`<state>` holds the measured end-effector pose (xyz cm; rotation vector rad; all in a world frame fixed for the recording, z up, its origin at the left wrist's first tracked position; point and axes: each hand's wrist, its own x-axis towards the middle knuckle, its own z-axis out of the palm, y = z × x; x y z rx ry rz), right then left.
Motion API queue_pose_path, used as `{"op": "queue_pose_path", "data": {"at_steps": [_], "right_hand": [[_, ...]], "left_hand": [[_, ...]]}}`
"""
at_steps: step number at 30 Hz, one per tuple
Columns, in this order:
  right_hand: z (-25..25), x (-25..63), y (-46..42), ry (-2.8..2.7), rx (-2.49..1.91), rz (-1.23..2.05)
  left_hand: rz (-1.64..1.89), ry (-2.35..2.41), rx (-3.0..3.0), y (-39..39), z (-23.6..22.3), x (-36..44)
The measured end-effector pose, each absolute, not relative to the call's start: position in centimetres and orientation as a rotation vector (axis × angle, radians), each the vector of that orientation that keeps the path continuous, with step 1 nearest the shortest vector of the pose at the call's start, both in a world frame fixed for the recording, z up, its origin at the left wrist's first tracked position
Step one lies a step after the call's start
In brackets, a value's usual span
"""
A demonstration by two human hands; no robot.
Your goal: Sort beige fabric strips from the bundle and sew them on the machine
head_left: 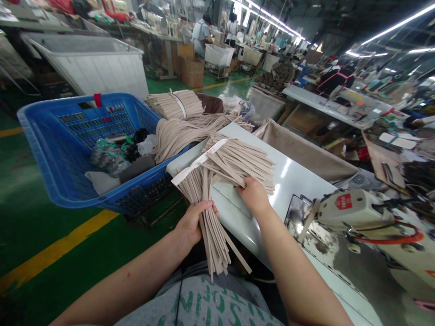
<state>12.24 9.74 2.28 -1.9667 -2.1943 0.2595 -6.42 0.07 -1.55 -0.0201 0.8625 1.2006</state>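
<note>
The strips (234, 163) are matt beige, leather-like material with plain cut edges, and the band (199, 158) around them is white paper. The basket (44, 149) is glossy blue plastic, the table top (288, 194) smooth glossy white, the hanging bag (306, 154) beside it dull tan cloth, and the sewing machine (353, 210) painted metal. The floor (44, 253) is glossy green paint.

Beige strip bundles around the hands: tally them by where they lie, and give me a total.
In the left hand and right hand: 1 long beige strip bundle
Over the rim of the blue plastic basket: 1 loose beige strip bunch
Behind that bunch: 1 white-banded beige strip bundle
Total: 3
</note>
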Motion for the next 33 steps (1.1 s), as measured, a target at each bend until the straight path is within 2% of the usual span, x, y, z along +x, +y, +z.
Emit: {"op": "queue_pose_path", "data": {"at_steps": [4, 9, 17, 26, 33], "right_hand": [[3.1, 12.9, 10.5, -2.13, -2.008, 0.496], [4.1, 13.6, 10.8, -2.045, -1.978, 0.617], [5.0, 13.2, 10.2, -2.091, -2.005, 0.28], [3.2, 12.1, 7.9, -2.395, -1.663, 0.128], [2.5, 10.8, 9.0, -2.506, -1.806, -0.069]], "left_hand": [[1.205, 0.861, -0.017, 0.1, -1.7, -6.4], [1.199, 0.865, -0.013, 0.1, -1.8, -6.4], [1.194, 0.888, -0.02, 0.1, -1.6, -6.5], [1.202, 0.885, -0.028, 0.1, -1.4, -6.4], [1.209, 0.889, -0.027, 0.2, -1.3, -6.3]]}}
